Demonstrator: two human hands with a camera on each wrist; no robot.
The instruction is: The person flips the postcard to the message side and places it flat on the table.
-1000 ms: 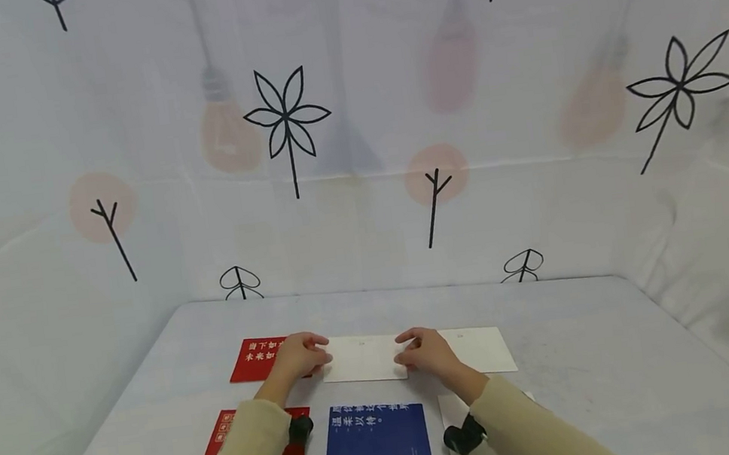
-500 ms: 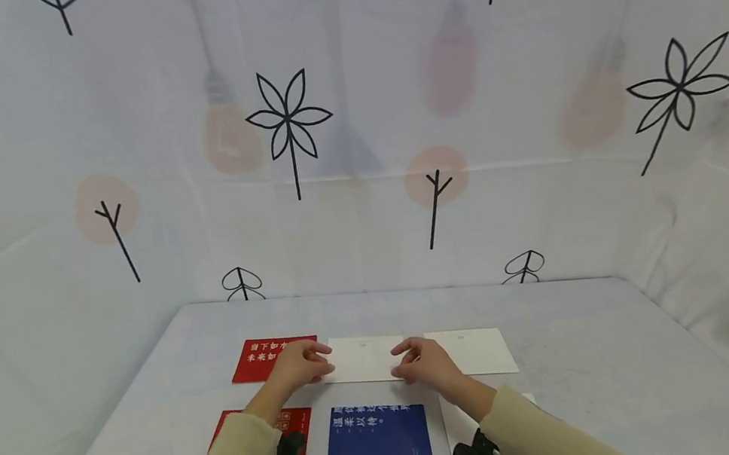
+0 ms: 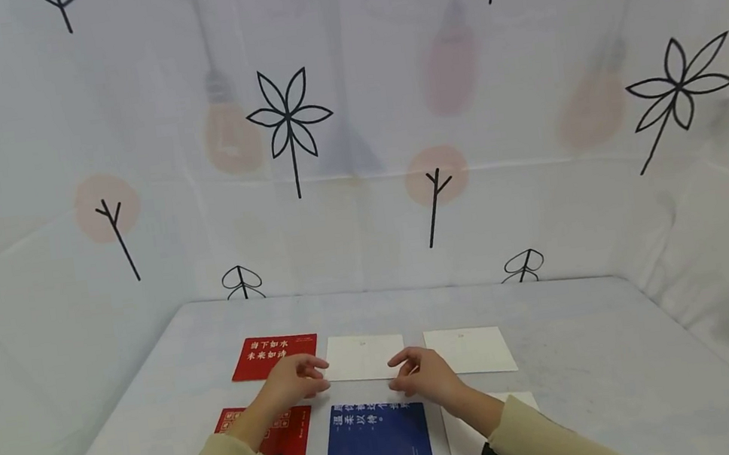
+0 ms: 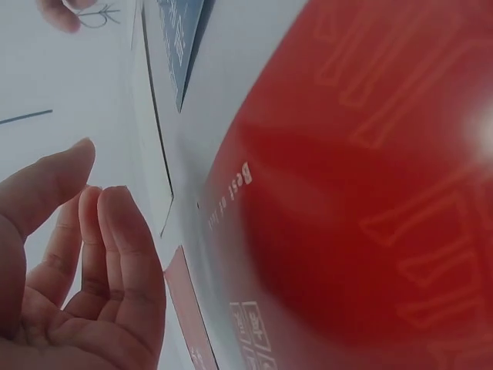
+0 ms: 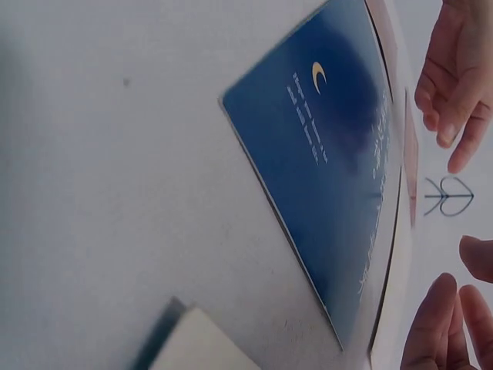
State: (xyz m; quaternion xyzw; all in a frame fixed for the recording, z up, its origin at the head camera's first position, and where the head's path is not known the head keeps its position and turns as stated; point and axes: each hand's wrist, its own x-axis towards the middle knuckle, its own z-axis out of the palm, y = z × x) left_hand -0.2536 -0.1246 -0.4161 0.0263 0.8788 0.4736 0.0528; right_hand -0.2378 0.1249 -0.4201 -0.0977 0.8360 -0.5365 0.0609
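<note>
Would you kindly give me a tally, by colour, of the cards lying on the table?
Red cards: 2
Blue card: 1
White cards: 3
Total: 6

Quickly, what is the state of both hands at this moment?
Left hand: open, fingers loosely bent, holding nothing.
Right hand: open, fingers loosely bent, holding nothing.

Pale plant-printed backdrop behind white table
</note>
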